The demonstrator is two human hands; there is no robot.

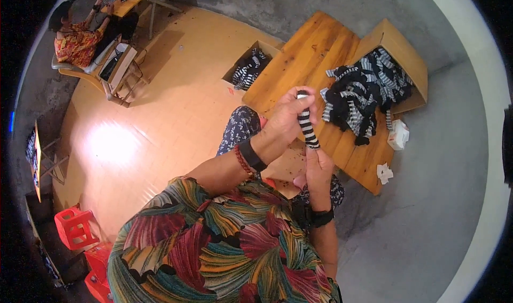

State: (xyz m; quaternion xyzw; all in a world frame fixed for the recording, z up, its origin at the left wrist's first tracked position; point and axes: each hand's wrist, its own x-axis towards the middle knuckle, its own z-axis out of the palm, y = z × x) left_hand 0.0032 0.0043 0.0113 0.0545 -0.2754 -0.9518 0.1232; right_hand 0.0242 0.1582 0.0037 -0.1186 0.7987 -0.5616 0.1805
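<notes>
A narrow, black-and-white striped knit tube (pixel 307 126), shaped like a sock or a sleeve, is stretched between my two hands above the table's near edge. My left hand (pixel 288 112) is closed around its upper end, the thumb lying over the stripes. Lower down, my right hand (pixel 319 166) pinches the other end, with part of its fingers hidden. Just beyond and to the right, a heap of black and striped knit pieces (pixel 355 103) lies on the wooden table (pixel 302 57).
The heap spills from a tipped cardboard box (pixel 410 63). Near the table's right edge are a tissue pack (pixel 398 135) and a crumpled tissue (pixel 383 172). Left of the table, a floor box (pixel 233 79) holds striped pieces. A seated person (pixel 77 44) works far left; red stools (pixel 76 228) stand lower left.
</notes>
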